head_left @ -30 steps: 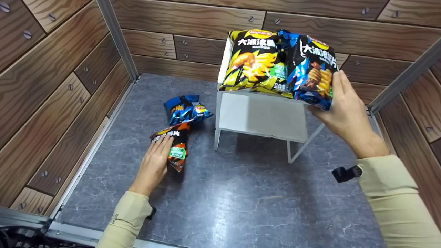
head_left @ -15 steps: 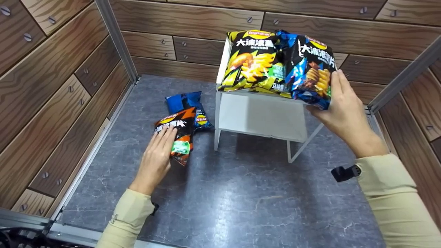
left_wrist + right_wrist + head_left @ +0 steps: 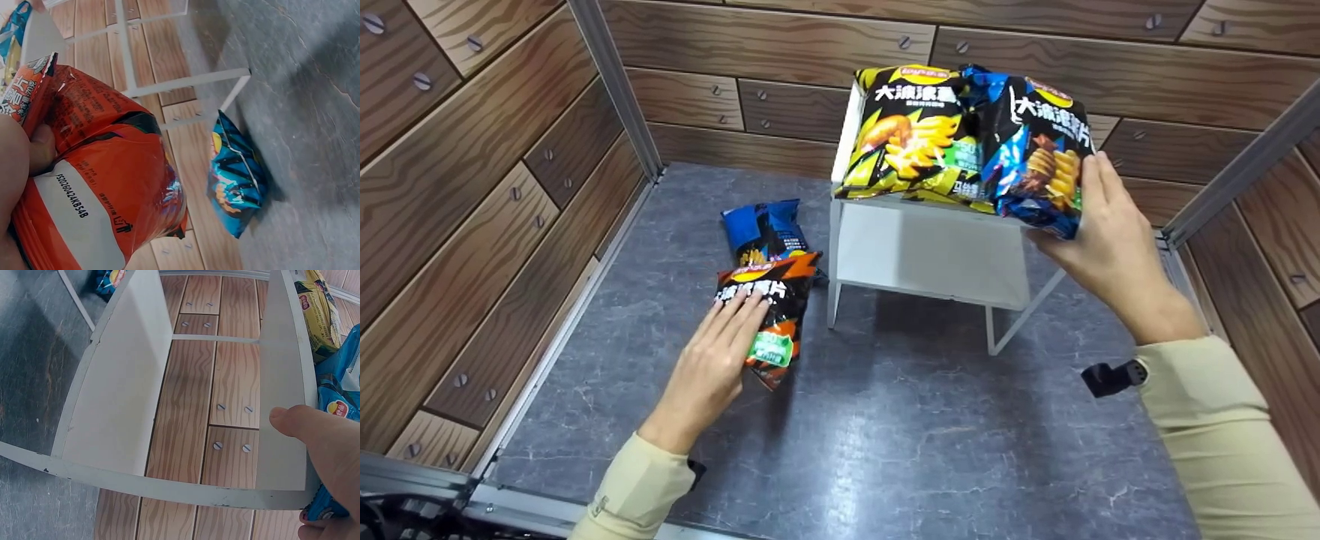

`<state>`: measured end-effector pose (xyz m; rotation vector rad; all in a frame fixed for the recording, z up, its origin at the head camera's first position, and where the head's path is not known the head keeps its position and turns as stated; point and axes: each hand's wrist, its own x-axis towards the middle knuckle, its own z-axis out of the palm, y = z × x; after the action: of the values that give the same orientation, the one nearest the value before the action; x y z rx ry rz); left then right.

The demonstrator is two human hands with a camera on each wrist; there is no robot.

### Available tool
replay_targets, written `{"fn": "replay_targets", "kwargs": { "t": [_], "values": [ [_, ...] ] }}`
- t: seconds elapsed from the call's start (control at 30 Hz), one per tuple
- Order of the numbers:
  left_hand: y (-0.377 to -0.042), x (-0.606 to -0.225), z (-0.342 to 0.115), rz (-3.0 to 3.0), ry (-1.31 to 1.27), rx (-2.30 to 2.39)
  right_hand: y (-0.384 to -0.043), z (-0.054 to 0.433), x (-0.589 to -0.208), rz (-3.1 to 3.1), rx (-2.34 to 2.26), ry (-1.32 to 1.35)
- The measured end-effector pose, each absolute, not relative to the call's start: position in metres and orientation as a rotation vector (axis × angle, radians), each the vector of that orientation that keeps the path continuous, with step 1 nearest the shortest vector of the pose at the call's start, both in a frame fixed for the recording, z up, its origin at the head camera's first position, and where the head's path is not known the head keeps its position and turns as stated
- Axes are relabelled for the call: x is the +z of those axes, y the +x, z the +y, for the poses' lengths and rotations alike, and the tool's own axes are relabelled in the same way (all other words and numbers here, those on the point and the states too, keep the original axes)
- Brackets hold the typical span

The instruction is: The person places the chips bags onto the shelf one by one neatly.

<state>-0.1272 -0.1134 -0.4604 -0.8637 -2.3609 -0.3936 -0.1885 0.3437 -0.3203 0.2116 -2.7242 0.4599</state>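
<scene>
While the left arm (image 3: pixel 622 484) stretches forward over the floor (image 3: pixel 900 450), the left hand (image 3: pixel 705 373) pinches an orange bag (image 3: pixel 789 319) between close-set fingers and thumb, left of the front left corner of the white stand (image 3: pixel 934 251). The right arm (image 3: pixel 1215 420) angles inward, the right hand (image 3: pixel 1117 247) gripping a blue bag (image 3: pixel 1039 157) at the stand's front right corner, fingers together.

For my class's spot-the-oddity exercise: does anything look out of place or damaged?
Yes: a blue chip bag lies on the floor beside the white rack, while two bags sit on its top. The rack's edge shows small dark marks, perhaps chipped paint.
</scene>
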Motion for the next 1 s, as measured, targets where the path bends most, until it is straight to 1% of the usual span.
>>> {"fn": "replay_targets", "kwargs": {
  "t": [0.23, 0.43, 1.0],
  "values": [
    [-0.115, -0.458, -0.115, -2.358, -0.873, -0.376, -0.188, 0.343, -0.320, -2.735, 0.462, 0.209],
    [-0.110, -0.456, -0.107, -2.364, -0.908, -0.372, -0.188, 0.343, -0.320, -2.720, 0.466, 0.206],
    [-0.113, -0.445, -0.049, -2.238, -1.094, -0.380, -0.188, 0.343, -0.321, -2.716, 0.463, 0.211]
  ]
}}
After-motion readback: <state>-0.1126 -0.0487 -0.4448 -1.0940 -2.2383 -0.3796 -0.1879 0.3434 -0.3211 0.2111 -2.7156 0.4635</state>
